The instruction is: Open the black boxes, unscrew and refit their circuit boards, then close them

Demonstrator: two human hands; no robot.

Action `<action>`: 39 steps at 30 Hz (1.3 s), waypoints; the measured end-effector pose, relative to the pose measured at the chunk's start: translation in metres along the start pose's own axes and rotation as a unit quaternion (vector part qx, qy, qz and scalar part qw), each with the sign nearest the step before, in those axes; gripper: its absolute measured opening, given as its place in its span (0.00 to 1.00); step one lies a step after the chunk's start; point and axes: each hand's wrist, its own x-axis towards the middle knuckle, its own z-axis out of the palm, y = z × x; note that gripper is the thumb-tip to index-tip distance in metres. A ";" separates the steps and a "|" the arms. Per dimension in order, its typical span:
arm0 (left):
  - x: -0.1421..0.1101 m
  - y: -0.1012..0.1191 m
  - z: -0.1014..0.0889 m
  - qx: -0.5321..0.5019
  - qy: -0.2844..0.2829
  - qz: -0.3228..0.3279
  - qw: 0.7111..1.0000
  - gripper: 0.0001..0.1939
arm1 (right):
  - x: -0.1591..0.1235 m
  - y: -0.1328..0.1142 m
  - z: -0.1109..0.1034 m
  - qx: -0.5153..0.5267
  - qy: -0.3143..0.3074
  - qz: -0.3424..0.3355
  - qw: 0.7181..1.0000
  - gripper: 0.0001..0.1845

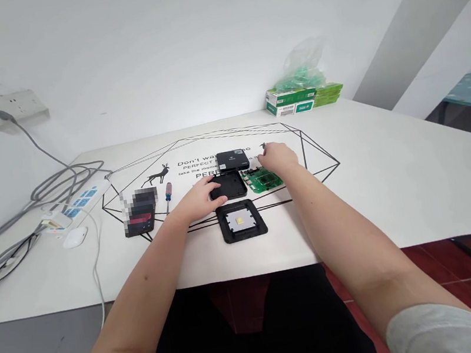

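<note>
My left hand (201, 198) grips the left side of a black plastic case shell (234, 185), thumb at its near corner and fingers at the far side. My right hand (280, 158) is closed, its fingertips pinched together beside the far edge of a green circuit board (265, 179); what they hold, if anything, I cannot make out. The board lies just right of the shell. Closer to me lies a black case cover (226, 233) with a silvery metal plate (247, 217) and a small yellowish pad on it. Behind the shell sits a closed black box (233, 160).
Left of my hand lie a screwdriver (168, 194) and a partly blurred phone (145, 214). Farther left are a power strip (85, 200), cables, a white earbud case (75, 237) and glasses (6, 265). Green-and-white boxes (292, 100) stand by the wall under a plastic bag (301, 70).
</note>
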 end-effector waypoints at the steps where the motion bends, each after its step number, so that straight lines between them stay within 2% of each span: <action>1: -0.001 0.001 -0.001 0.000 -0.001 0.005 1.000 0.33 | 0.001 0.002 -0.002 0.005 0.017 0.011 1.000 0.20; 3: -0.005 0.005 -0.002 0.002 -0.003 0.022 1.000 0.36 | 0.003 0.007 -0.006 0.014 0.040 0.039 0.998 0.21; 5: -0.008 0.010 -0.004 0.006 -0.013 0.044 0.999 0.38 | 0.006 0.013 -0.009 0.005 0.035 0.067 0.997 0.22; 9: -0.015 0.019 -0.010 0.008 -0.064 0.049 0.997 0.46 | 0.011 0.026 -0.009 -0.045 -0.046 0.076 0.995 0.28; 11: -0.018 0.023 -0.012 0.009 -0.095 0.035 0.995 0.49 | 0.012 0.029 -0.006 -0.056 -0.071 0.067 0.994 0.27; 13: -0.018 0.025 -0.013 0.009 -0.113 0.029 0.993 0.50 | 0.012 0.031 -0.005 -0.055 -0.065 0.067 0.994 0.26; 17: -0.017 0.027 -0.010 0.009 -0.111 0.036 0.993 0.51 | 0.007 0.024 -0.009 -0.036 -0.025 0.072 0.996 0.27; 19: -0.015 0.026 -0.006 0.007 -0.103 0.042 0.994 0.48 | 0.002 0.016 -0.012 0.007 0.010 0.051 0.999 0.23; 21: -0.013 0.024 -0.003 0.005 -0.090 0.048 0.995 0.42 | -0.005 0.005 -0.013 0.079 0.048 -0.007 0.996 0.18; 25: -0.010 0.020 0.002 0.016 -0.061 0.067 0.996 0.29 | -0.019 -0.018 -0.010 0.208 0.080 -0.118 0.968 0.14; 33: 0.001 0.011 0.011 0.050 0.029 0.129 0.990 0.05 | -0.029 -0.029 -0.006 0.286 0.134 -0.136 0.939 0.11; 39: 0.008 0.004 0.012 0.046 0.033 0.121 0.991 0.07 | -0.033 -0.034 -0.001 0.298 0.129 -0.176 0.929 0.10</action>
